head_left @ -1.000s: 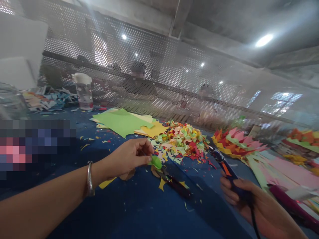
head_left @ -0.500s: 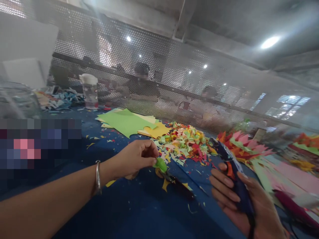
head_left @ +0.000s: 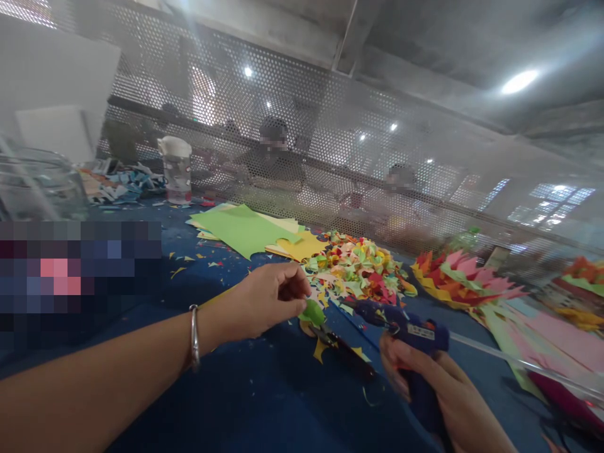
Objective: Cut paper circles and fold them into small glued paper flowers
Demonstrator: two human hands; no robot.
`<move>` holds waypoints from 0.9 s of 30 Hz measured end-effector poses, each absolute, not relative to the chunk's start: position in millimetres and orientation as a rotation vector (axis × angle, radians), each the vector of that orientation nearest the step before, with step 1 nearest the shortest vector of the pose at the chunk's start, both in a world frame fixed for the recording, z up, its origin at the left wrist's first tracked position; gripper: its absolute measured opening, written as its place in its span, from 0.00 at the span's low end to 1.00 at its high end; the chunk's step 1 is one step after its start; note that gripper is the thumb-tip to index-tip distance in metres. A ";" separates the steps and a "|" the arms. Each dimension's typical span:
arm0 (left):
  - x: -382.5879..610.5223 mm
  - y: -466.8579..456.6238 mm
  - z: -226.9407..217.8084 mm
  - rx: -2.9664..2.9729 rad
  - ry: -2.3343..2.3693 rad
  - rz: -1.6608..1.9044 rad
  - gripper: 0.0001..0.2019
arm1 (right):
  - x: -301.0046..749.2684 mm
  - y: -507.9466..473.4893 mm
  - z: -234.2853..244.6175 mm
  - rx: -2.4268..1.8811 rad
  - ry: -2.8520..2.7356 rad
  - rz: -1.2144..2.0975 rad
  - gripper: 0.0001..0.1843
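Note:
My left hand point(head_left: 268, 301) pinches a small green paper piece point(head_left: 313, 312) between thumb and fingertips, above the blue-covered table point(head_left: 226, 402). In my right hand point(head_left: 425, 371) is a dark blue hot glue gun point(head_left: 406, 321), held by its handle, with a clear glue stick point(head_left: 495, 353) running out of its back. Its nozzle points left toward the green piece, a short gap away. Beneath the green piece lie dark-handled scissors point(head_left: 349, 355) with yellow scraps beside them. A thin blue stick point(head_left: 356, 326) rests just behind the scissors.
Behind my hands are green and yellow paper sheets point(head_left: 245, 229) and a heap of small colourful paper pieces point(head_left: 361, 267). Layered paper petals point(head_left: 465, 277) stand at right. A plastic cup point(head_left: 177, 170) and glass jar point(head_left: 40, 182) stand at back left. A perforated metal screen point(head_left: 325, 145) rises behind.
My right hand has turned the glue gun from pointing up and away to lying nearly level, its nozzle swung left and down toward the green piece. My left hand keeps its pinch.

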State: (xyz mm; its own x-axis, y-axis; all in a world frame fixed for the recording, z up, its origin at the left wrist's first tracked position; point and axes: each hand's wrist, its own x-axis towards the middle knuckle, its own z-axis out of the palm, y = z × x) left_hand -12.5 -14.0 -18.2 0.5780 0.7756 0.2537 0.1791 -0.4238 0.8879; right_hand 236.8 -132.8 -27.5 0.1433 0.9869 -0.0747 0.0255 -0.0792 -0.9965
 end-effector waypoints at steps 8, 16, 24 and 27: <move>-9.6 -20.9 -13.2 2.010 0.780 0.804 0.06 | 228.8 -142.9 -36.4 -1.717 -1.351 0.557 0.21; -9.5 -23.7 -13.5 1.984 0.797 0.752 0.06 | 216.3 -143.5 -25.9 -1.552 -1.599 0.481 0.16; -8.4 -24.6 -11.9 2.000 0.802 0.733 0.07 | 219.1 -142.8 -30.8 -1.553 -1.678 0.405 0.15; -8.0 -25.4 -10.3 1.998 0.812 0.724 0.07 | 226.1 -142.1 -36.7 -1.619 -1.699 0.325 0.17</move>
